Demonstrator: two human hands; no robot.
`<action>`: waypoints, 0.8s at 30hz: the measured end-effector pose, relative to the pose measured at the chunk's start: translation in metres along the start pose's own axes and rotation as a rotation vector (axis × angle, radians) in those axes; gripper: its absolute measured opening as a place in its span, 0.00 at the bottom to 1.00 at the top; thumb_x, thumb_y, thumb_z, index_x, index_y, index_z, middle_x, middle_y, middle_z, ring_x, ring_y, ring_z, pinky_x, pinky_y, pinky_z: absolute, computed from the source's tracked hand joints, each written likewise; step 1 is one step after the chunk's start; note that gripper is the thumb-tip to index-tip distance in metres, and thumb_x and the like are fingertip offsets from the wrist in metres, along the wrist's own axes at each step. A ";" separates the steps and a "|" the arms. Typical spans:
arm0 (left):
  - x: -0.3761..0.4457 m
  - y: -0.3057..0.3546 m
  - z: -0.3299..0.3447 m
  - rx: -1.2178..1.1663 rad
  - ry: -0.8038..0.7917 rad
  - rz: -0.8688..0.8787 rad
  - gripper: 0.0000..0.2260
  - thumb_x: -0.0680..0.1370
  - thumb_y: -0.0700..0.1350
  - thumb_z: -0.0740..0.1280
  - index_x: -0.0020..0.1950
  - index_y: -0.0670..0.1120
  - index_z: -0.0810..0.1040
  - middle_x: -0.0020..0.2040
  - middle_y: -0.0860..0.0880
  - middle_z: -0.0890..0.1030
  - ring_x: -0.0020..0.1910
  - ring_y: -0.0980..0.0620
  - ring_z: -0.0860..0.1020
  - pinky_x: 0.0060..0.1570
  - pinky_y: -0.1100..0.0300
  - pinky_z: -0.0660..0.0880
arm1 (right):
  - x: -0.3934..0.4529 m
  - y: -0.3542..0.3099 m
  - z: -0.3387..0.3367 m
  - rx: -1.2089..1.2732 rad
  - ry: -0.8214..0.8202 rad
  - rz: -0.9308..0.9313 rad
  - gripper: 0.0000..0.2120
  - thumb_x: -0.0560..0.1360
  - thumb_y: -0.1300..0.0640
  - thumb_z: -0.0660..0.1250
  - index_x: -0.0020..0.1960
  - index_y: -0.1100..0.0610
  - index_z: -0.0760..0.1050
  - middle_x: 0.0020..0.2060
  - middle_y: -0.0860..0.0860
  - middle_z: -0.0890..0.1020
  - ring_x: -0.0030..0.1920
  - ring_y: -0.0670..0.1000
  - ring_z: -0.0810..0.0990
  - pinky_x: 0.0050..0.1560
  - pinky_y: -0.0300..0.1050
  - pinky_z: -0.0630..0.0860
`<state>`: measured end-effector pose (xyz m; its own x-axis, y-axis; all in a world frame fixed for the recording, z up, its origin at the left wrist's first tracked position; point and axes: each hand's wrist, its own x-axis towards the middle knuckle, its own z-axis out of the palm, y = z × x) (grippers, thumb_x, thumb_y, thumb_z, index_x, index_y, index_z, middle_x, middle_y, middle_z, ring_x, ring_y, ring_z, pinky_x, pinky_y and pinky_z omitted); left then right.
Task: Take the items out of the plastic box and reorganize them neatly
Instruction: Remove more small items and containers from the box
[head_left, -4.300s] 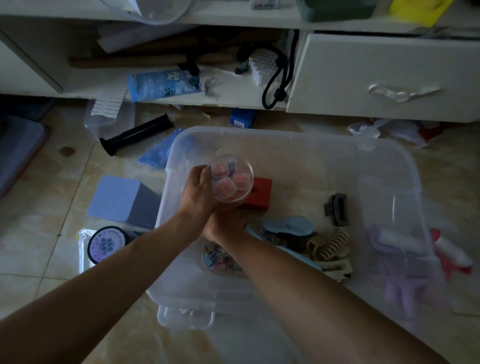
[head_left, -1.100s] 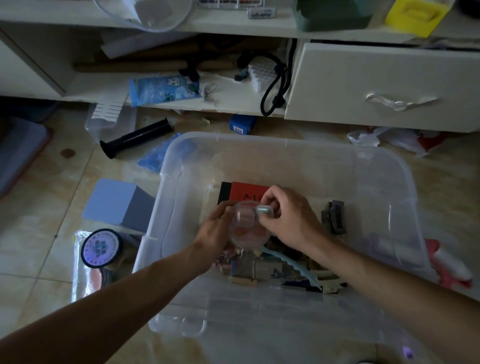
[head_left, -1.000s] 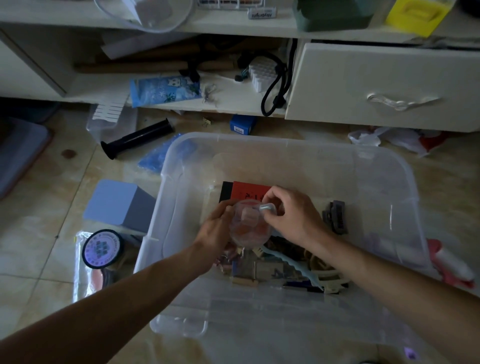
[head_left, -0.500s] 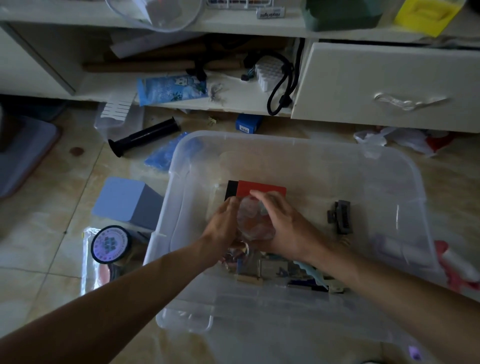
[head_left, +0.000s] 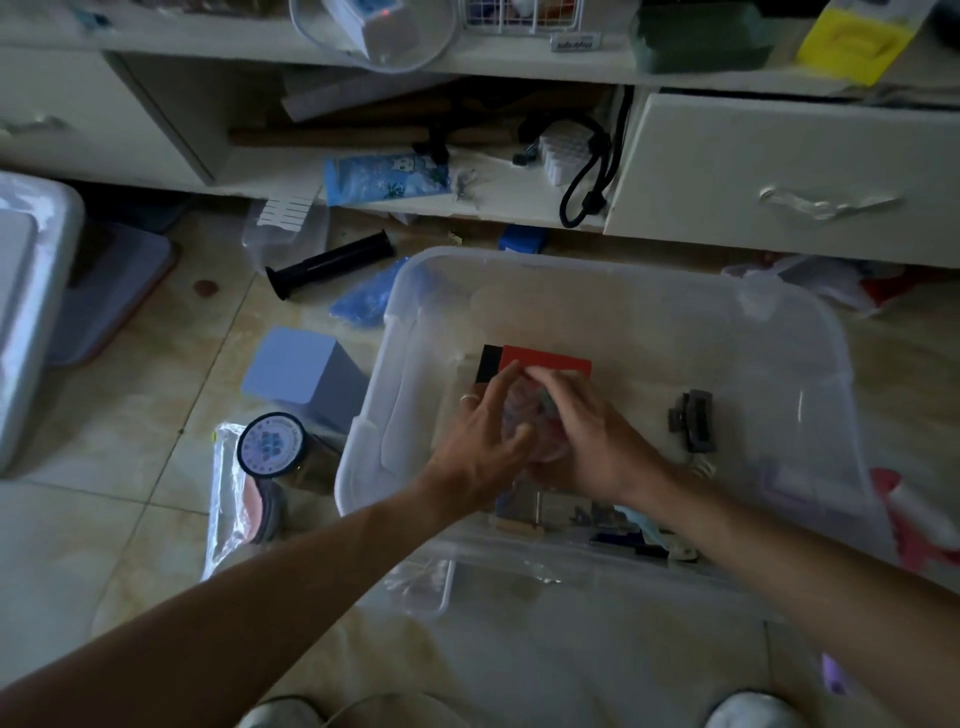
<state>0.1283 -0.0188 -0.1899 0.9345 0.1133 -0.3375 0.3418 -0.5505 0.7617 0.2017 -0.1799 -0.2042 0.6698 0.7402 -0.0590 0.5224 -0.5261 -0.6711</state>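
Down in the clear plastic box (head_left: 810, 332), both hands cup a small clear round container (head_left: 524, 421) holding what look like pinkish pieces. Left hand (head_left: 480, 447) curls around its left side, right hand (head_left: 587, 436) wraps its right, just before a red box (head_left: 550, 358). A dark hair claw (head_left: 693, 421) lies nearby.

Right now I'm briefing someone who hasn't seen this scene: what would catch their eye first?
Both hands, left hand and right hand, meet around a small clear jar above the middle of the big clear plastic box on the floor. Just beyond the fingers lies a red box inside it, the brightest colour in this dim scene.
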 end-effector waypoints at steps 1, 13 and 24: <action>-0.003 0.004 -0.003 0.026 -0.007 0.013 0.32 0.75 0.61 0.57 0.77 0.63 0.48 0.68 0.46 0.64 0.65 0.44 0.68 0.62 0.47 0.72 | -0.002 -0.003 -0.001 -0.005 0.001 -0.001 0.52 0.65 0.45 0.80 0.79 0.53 0.55 0.70 0.54 0.66 0.68 0.51 0.69 0.64 0.43 0.75; -0.026 0.026 -0.004 0.099 0.028 0.012 0.42 0.70 0.62 0.66 0.78 0.53 0.50 0.70 0.43 0.65 0.68 0.43 0.67 0.65 0.46 0.70 | -0.017 -0.023 -0.011 -0.053 0.041 0.019 0.55 0.61 0.50 0.83 0.79 0.53 0.57 0.72 0.55 0.66 0.69 0.54 0.71 0.65 0.39 0.69; -0.054 0.042 -0.006 0.096 0.084 0.025 0.38 0.74 0.55 0.67 0.79 0.50 0.52 0.70 0.40 0.65 0.69 0.42 0.65 0.67 0.49 0.67 | -0.026 -0.043 -0.017 -0.019 0.046 0.033 0.53 0.60 0.51 0.83 0.79 0.52 0.59 0.71 0.56 0.67 0.71 0.54 0.69 0.65 0.34 0.63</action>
<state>0.0932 -0.0432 -0.1364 0.9491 0.1656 -0.2681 0.3109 -0.6303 0.7114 0.1707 -0.1840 -0.1608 0.7100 0.7026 -0.0470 0.5093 -0.5585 -0.6548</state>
